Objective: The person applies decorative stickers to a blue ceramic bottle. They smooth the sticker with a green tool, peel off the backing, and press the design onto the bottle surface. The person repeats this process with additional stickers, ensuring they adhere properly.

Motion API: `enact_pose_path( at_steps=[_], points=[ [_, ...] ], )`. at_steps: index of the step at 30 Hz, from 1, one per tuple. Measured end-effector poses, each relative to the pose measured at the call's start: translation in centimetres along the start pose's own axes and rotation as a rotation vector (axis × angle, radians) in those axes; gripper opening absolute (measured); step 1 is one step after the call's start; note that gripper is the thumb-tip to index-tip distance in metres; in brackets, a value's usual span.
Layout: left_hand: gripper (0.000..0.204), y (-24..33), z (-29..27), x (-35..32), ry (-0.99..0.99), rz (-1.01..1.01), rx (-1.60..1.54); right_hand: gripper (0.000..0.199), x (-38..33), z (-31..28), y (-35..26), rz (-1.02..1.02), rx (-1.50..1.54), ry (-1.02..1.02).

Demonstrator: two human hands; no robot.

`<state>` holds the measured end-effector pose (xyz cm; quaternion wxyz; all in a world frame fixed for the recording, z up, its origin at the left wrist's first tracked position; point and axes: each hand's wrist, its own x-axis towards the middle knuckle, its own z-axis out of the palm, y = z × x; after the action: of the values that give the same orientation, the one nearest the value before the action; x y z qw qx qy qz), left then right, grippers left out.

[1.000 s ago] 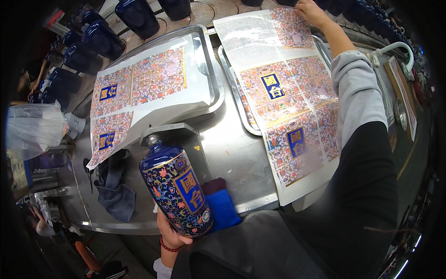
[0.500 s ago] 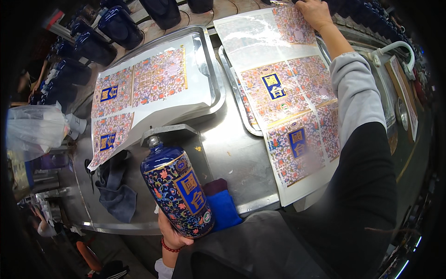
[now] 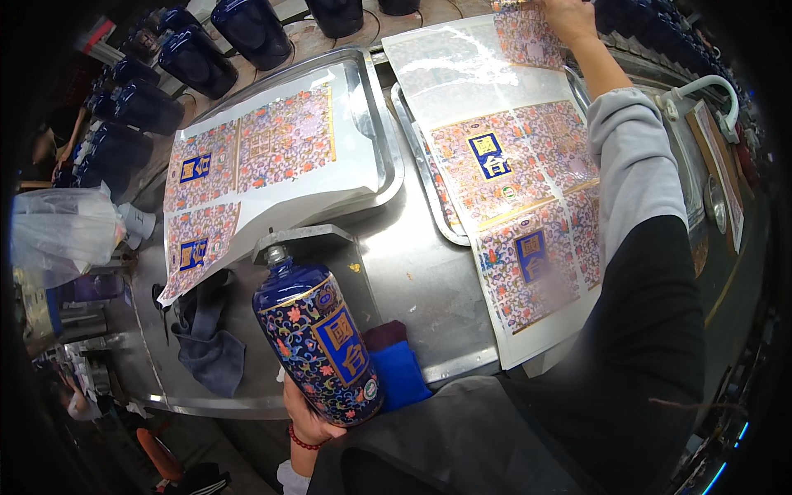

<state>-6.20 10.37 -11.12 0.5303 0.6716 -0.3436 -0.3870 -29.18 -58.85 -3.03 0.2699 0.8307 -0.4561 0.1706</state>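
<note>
My left hand is closed round the lower end of a dark blue glass bottle with a floral pattern and a blue-and-gold panel. The bottle leans, its neck pointing up and left. At the upper right, my right hand is at the far end of a printed decal sheet, its fingers closed at the sheet's edge. The picture's top edge cuts off some fingertips. That sheet hangs over the near side of a metal tray; its upper left part is plain and glossy.
A second metal tray holds more decal sheets, curling over its near side. Several dark blue bottles stand on a conveyor along the back. A grey cloth and a blue cloth lie on the metal table. A clear plastic bag sits left.
The bottles on the conveyor have shifted right. My right hand has moved slightly right along the sheet's far end. My left hand keeps its hold on the bottle, almost unmoved.
</note>
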Motion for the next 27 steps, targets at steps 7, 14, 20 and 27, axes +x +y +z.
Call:
enact_pose_path(
  at_steps=[7, 14, 20, 27],
  points=[
    [0.136, 0.0, 0.0, -0.2, -0.009, 0.116, -0.004, 0.014, 1.1, -0.7, 0.9, -0.008, -0.047, 0.122],
    [0.137, 0.3, 0.2, -0.1, 0.006, 0.162, 0.026, 0.014, 1.3, -2.4, 1.7, -0.014, -0.137, 0.148],
    [0.136, 0.5, 0.3, 0.0, 0.024, 0.208, 0.05, 0.013, 2.1, -2.9, 3.3, -0.067, -0.139, 0.308],
    [0.136, 1.0, 0.6, 0.4, 0.02, 0.229, 0.096, 0.015, 2.8, -4.6, 4.7, -0.111, -0.322, 0.557]
  ],
)
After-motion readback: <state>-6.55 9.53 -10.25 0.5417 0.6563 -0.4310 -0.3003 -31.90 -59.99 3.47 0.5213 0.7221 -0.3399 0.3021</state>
